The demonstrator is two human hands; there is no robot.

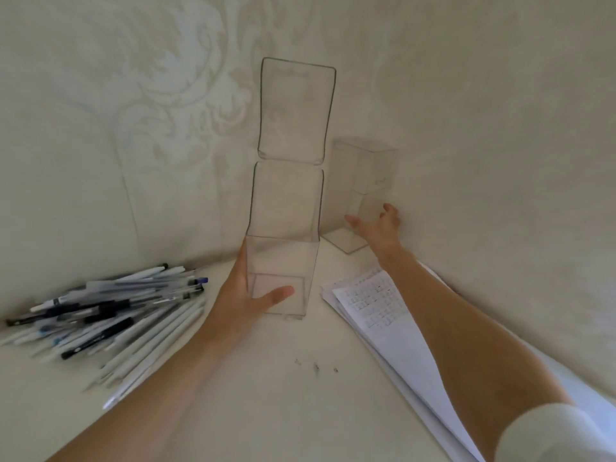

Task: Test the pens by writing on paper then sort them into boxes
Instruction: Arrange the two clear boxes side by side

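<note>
A tall clear plastic box [283,268] stands upright on the table with its hinged lid [296,108] flipped up above it. My left hand [246,295] grips the box's lower left side, thumb across the front. A second clear box [363,195] stands against the wall at the back right. My right hand [380,228] reaches to it with fingers spread, touching or nearly touching its lower front. A heap of several pens [110,311], white, black and blue, lies at the left. Sheets of paper [393,315] with printed squares lie under my right forearm.
The pale table [266,395] sits in a corner between two patterned walls [133,111]. A few small dark specks [315,366] lie on the table in front of the box. A white sleeve [550,431] covers my right upper arm.
</note>
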